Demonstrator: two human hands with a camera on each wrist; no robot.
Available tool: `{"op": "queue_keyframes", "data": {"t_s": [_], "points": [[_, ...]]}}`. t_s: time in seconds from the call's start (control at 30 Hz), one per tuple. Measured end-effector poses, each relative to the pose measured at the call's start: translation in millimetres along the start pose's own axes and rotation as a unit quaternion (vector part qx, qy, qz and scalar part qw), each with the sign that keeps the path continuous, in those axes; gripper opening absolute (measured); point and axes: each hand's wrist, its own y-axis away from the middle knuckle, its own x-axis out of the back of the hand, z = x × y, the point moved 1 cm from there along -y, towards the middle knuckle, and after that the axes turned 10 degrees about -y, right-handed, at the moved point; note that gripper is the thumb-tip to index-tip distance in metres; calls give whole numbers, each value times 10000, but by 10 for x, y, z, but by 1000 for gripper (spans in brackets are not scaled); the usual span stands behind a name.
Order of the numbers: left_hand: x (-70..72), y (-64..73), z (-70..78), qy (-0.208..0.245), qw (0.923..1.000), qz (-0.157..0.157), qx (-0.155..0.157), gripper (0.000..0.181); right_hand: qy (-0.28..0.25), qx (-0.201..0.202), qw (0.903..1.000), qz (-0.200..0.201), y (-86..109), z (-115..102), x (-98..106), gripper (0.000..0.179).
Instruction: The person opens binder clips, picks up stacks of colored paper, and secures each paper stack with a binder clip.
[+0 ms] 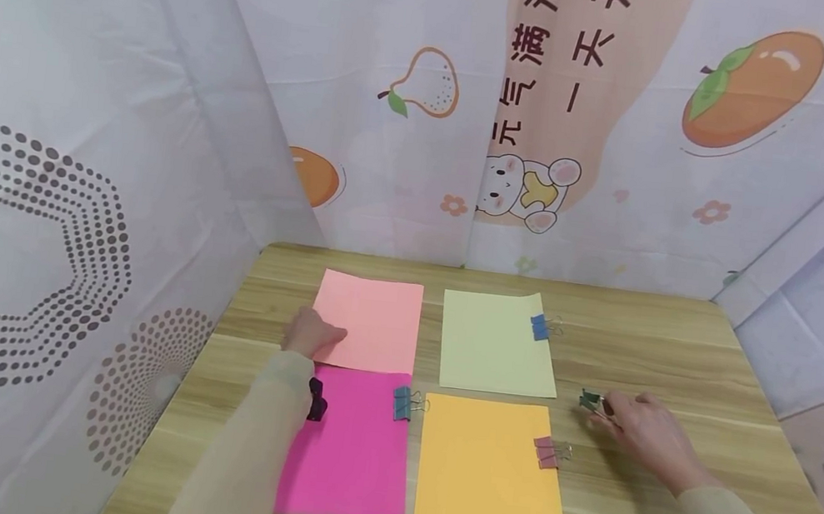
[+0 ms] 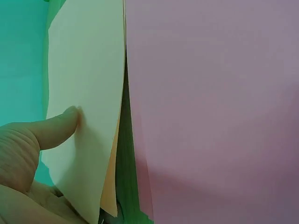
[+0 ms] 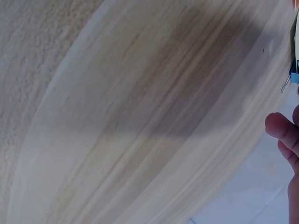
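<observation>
My left hand (image 1: 308, 332) pinches the left edge of a stack of salmon-pink paper (image 1: 378, 320). In the left wrist view the thumb (image 2: 58, 128) lies on the top sheet (image 2: 88, 60), the other fingers are partly hidden beneath, and the lower corner lifts slightly, showing sheets apart. My right hand (image 1: 645, 436) holds a dark green binder clip (image 1: 590, 400) by its wire handles, over the table right of the papers. Only some fingers (image 3: 280, 128) of that hand enter the right wrist view, at its right edge; the green clip is out of sight there.
A magenta stack (image 1: 345, 459) with a teal clip (image 1: 402, 403) lies nearest the left forearm. Pale yellow paper (image 1: 496, 345) bears a blue clip (image 1: 540, 327); orange-yellow paper (image 1: 489, 483) bears a pink clip (image 1: 546, 453). All lie on a wooden table (image 1: 674, 343) with printed curtains (image 1: 378, 2) around it.
</observation>
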Motion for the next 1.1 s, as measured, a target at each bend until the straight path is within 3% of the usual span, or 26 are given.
{"op": "queue_keyframes", "data": {"t_s": [0.2,0.4,0.7,0.93,1.1], "points": [[38,56,68,-149,9999,-18,0,37,16,-97,9999,-90,4,2,7,42],[76,137,130,-416,9990,-110,-73,42,44,-179,9996,-215,-6,0,21,38],[33,-5,18,478,9972,275,-514,24,-1,-44,9999,-153,-5,-12,32,40],[76,-50,-15,1198,9914,-101,-521,23,-5,-210,9995,-240,-21,-39,53,40],[112,-68,-29,1872,9803,-187,-604,35,-10,-470,9980,-414,-44,-73,74,42]]}}
